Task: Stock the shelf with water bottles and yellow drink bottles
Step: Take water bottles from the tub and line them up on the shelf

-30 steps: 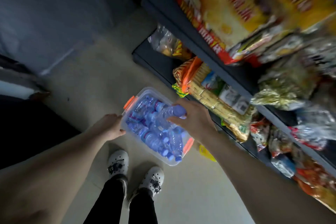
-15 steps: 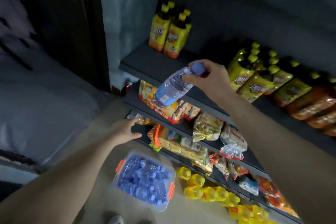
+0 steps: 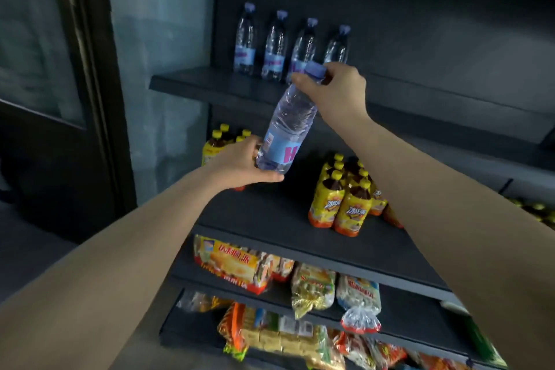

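A clear water bottle (image 3: 288, 126) with a blue label and purple cap hangs tilted in front of the dark shelves. My right hand (image 3: 339, 90) grips its neck just under the cap. My left hand (image 3: 240, 164) cups its base from below, thumb curled under. Several water bottles (image 3: 274, 45) stand in a row on the upper shelf (image 3: 210, 85) behind the held one. Yellow drink bottles (image 3: 345, 198) stand in a cluster on the middle shelf (image 3: 270, 219), and a few more yellow drink bottles (image 3: 216, 141) stand at its left, partly behind my left hand.
Snack packets (image 3: 237, 267) and bagged goods (image 3: 312, 288) fill the two lower shelves. A dark door frame (image 3: 90, 84) and a grey wall stand to the left of the shelf unit. The upper shelf is bare to the right of the water bottles.
My view has risen from the floor bin to the shelves. My right hand has lifted the water bottle up to the upper shelf, and my left hand has come up under its base.
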{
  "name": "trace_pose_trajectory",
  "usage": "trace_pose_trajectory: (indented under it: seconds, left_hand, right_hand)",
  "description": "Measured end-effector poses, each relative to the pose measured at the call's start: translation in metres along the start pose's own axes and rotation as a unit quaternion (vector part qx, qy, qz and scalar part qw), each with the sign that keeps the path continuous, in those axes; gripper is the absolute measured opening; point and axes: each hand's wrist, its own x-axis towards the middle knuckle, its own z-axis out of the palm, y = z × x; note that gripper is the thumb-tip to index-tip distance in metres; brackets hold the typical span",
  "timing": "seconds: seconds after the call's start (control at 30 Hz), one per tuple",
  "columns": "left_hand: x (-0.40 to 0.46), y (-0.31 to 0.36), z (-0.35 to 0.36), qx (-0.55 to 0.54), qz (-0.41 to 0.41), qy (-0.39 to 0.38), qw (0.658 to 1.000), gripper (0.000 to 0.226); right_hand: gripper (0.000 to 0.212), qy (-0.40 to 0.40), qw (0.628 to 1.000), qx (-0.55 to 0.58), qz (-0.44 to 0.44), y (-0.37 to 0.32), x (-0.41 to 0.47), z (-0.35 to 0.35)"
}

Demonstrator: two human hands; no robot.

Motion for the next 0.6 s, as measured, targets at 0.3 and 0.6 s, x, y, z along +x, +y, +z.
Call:
trace_pose_trajectory:
  seconds: [0.3,0.6]
  left_hand:
    - [0.087,0.085,-0.009,0.052,0.085,0.102,0.990,0.070]
    - [0.203,0.130,0.009,0.038,0.102,0.025,0.994,0.067]
  right_hand:
    - [0.039,0.089,0.996,0.003,-0.024,0.001,0.086,-0.057]
    - [0.047,-0.207,0.966,0.149,0.041,0.086,0.158,-0.107]
